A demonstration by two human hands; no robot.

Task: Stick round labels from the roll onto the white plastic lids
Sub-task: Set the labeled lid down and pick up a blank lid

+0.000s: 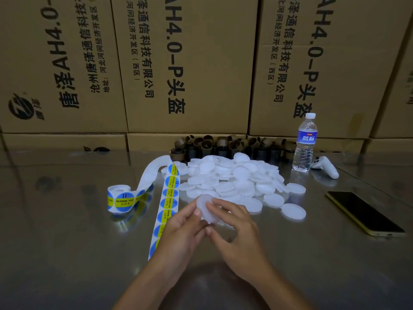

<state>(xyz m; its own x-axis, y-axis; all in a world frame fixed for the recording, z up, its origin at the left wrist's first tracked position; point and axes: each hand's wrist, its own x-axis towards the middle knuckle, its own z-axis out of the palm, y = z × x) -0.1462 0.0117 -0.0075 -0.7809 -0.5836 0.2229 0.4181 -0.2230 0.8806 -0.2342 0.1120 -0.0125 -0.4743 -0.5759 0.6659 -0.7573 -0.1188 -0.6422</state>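
A white plastic lid (204, 206) is held on edge above the table between both hands. My left hand (182, 229) grips its left side with the thumb on the rim. My right hand (234, 229) pinches its right side, fingers over the face. A pile of white lids (234, 177) lies just behind. The label roll (119, 199) stands to the left. Its strip of blue and yellow round labels (169, 198) loops back and runs toward me, passing under my left hand.
Several brown and black tubes (223, 146) stand behind the pile. A water bottle (305, 144) and a white controller (326, 167) are at the back right. A phone (364, 212) lies at the right. Cardboard boxes (190, 63) wall off the back of the shiny metal table (67, 231).
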